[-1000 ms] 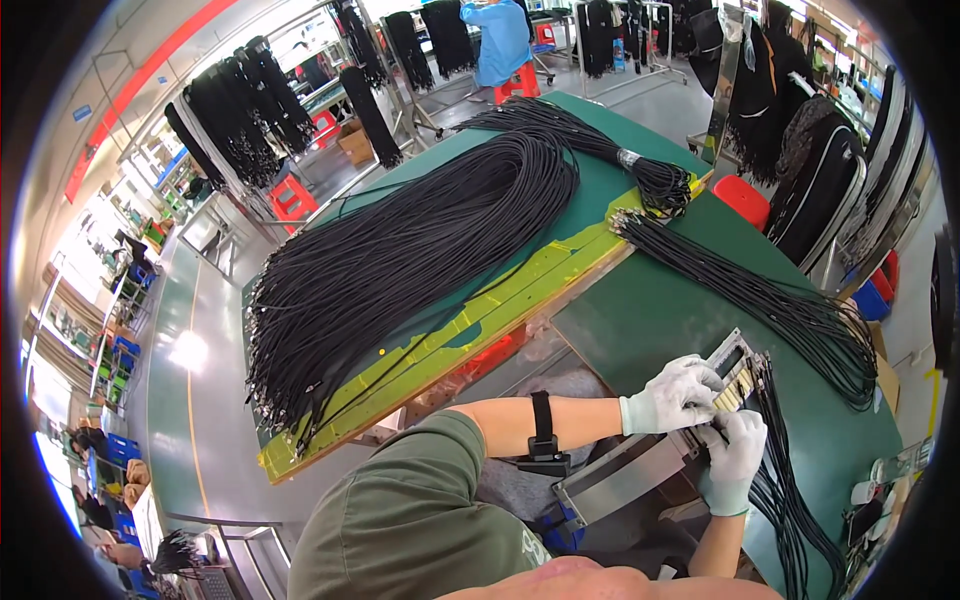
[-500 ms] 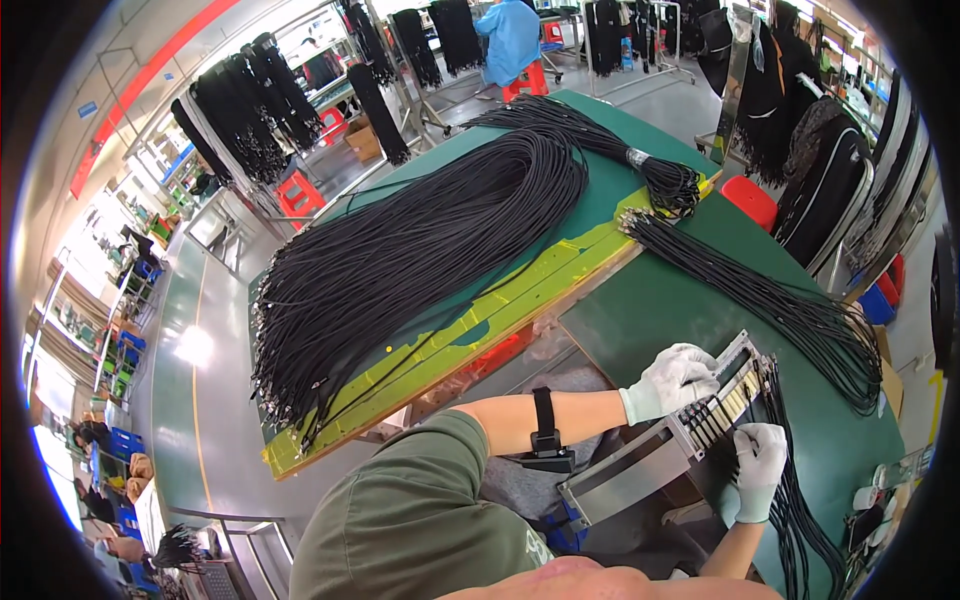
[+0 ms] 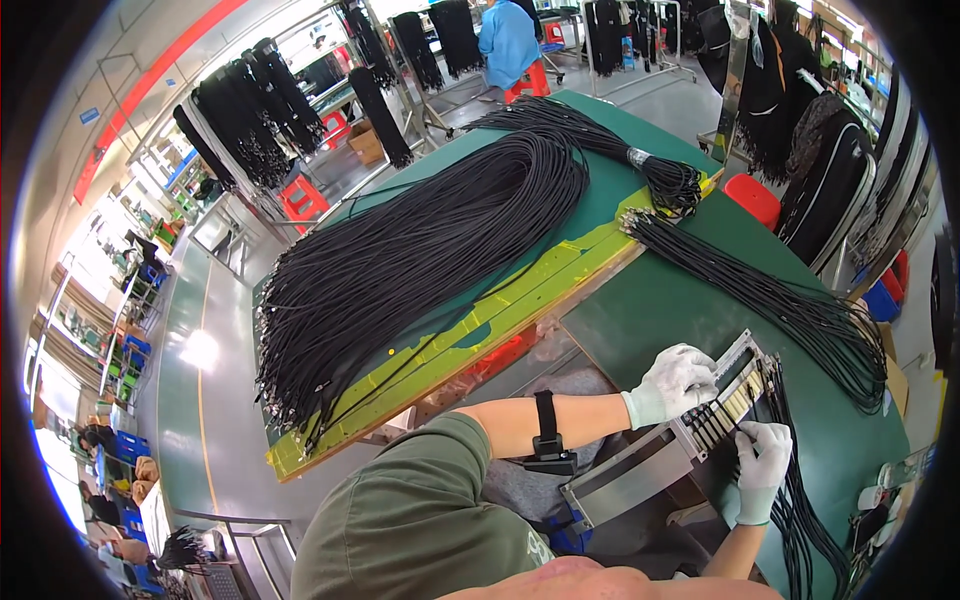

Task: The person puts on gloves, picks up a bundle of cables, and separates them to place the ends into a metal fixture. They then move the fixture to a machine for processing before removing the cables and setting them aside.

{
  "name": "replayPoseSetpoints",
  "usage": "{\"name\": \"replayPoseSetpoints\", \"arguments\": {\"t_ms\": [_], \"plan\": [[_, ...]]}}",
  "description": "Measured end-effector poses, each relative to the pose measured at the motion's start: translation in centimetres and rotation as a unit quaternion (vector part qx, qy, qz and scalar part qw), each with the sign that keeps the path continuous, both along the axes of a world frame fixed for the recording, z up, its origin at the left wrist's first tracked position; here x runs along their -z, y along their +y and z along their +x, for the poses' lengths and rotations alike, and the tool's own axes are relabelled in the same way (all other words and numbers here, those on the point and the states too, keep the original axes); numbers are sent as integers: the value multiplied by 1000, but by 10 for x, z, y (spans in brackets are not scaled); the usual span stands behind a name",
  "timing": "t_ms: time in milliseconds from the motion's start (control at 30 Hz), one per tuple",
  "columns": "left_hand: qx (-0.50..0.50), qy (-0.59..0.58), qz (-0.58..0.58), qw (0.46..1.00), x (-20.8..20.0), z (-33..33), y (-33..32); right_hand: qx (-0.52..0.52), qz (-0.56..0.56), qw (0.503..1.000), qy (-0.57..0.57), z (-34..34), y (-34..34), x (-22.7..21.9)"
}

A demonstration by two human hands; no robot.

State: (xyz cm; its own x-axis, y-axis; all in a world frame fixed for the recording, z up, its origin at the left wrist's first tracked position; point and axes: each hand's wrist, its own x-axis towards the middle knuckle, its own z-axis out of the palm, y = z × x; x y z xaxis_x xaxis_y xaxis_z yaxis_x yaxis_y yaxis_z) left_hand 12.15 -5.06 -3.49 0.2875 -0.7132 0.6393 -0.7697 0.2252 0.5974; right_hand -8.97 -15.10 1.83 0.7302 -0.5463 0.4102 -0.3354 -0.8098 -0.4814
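Observation:
My left hand (image 3: pixel 678 382), in a white glove, rests at the far-left side of a slotted metal fixture (image 3: pixel 744 347). Its fingers are curled in together over the slots; what they pinch, if anything, is hidden. Short black cable ends (image 3: pixel 708 424) lie side by side in the near slots, with cream-coloured pieces (image 3: pixel 740 400) farther up the row. On the fixture's right side, my gloved right hand (image 3: pixel 763 462) is closed, thumb and finger pinching a thin black cable at the slots. A bundle of black cables (image 3: pixel 795 500) hangs down beside this hand.
A large looped heap of black cables (image 3: pixel 430 240) covers the yellow-edged green table (image 3: pixel 500 325). Another cable bundle (image 3: pixel 760 285) lies across the green bench beyond the fixture. A bent metal plate (image 3: pixel 630 475) extends toward me. A red stool (image 3: pixel 752 200) stands at the bench's far side.
My right hand has shifted slightly up and left, bringing its fingertips against the slots. The left hand stays at the fixture. The whole view has moved a little.

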Motion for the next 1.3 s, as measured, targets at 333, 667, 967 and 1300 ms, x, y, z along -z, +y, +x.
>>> {"name": "replayPoseSetpoints", "arguments": {"t_ms": [333,667,967,1300], "plan": [[-23,8,-2,1000,14,21,0,-30,-73,995,-65,13,-9,3],[0,-14,64,998,7,8,-4,38,-106,992,54,-4,-16,17],[11,-21,87,996,5,13,-10,39,-96,991,79,5,-19,10],[64,-166,181,967,-11,-24,-7,67,-102,992,31,-6,-23,15]]}}
